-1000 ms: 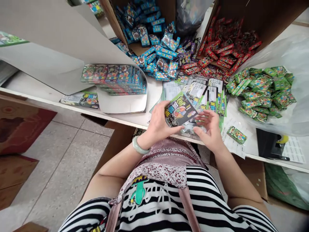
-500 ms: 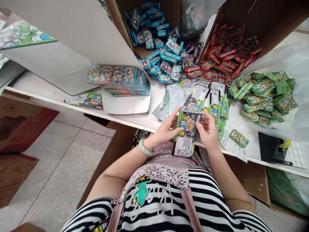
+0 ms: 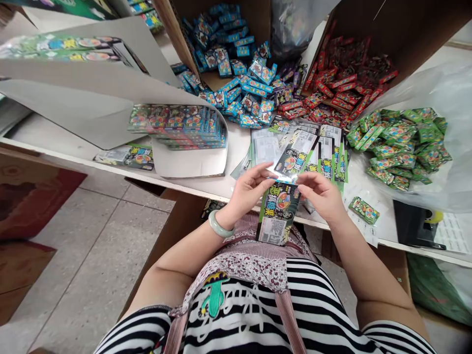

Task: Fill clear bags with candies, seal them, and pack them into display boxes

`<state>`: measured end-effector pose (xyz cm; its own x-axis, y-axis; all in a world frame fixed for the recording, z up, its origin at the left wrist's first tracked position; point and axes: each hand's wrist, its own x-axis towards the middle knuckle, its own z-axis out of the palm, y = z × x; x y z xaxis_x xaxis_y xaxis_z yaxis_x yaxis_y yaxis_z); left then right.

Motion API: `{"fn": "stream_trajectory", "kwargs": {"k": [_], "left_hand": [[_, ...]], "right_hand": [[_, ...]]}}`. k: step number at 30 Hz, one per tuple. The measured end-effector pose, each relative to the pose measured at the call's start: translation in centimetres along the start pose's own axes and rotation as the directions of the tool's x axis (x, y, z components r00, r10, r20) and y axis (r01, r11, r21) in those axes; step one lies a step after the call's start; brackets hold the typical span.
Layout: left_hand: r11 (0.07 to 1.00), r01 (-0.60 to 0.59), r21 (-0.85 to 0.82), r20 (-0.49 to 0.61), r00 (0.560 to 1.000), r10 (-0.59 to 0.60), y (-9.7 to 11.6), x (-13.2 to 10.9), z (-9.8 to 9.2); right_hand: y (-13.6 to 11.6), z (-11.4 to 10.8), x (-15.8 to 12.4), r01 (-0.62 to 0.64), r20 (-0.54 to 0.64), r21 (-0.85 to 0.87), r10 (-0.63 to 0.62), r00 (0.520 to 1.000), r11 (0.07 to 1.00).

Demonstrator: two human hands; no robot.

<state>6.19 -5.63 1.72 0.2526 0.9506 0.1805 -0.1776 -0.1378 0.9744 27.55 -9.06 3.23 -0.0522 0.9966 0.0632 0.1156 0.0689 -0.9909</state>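
Both forearms rise from the body, the left hand [image 3: 249, 191] and right hand [image 3: 320, 194] lifted with fingers curled toward each other. One green-and-black printed card packet [image 3: 278, 214] hangs tilted just below them, over the edge of the white counter [image 3: 236, 147]; they seem to grasp it, though which fingers grip is hard to see. One pale green bangle [image 3: 220, 224] circles the left wrist. Nearby lie one stack of green-and-blue boxes [image 3: 177, 127] and one loose green box [image 3: 364, 210].

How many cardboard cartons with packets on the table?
2: a cardboard carton of blue packets at the back, and another cardboard carton of red packets to its right. Others may be hidden.
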Motion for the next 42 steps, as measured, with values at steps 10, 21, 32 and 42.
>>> {"fn": "stream_trajectory", "kwargs": {"k": [10, 21, 32, 42], "left_hand": [[0.986, 0.086, 0.145, -0.01, 0.996, -0.086, 3.0, 1.0, 0.6], [0.984, -0.055, 0.167, 0.284, 0.959, 0.006, 2.6, 0.3, -1.8], [0.962, -0.172, 0.213, 0.299, 0.948, 0.104, 2.4, -0.4, -1.7], [0.957, -0.114, 0.267, 0.243, 0.969, 0.048, 1.3, -0.6, -1.5]], "right_hand": [[-2.5, 1.0, 1.4, -0.037, 0.049, -0.106, 0.042, 0.998, 0.994], [-3.1, -0.4, 0.1, 0.134, 0.206, -0.255, -0.082, 0.975, 0.958], [-2.7, 0.2, -0.4, 0.03, 0.12, -0.156, -0.011, 0.993, 0.987], [-1.4, 0.2, -0.8, 0.339, 0.207, -0.352, -0.281, 0.937, 0.872]]}}
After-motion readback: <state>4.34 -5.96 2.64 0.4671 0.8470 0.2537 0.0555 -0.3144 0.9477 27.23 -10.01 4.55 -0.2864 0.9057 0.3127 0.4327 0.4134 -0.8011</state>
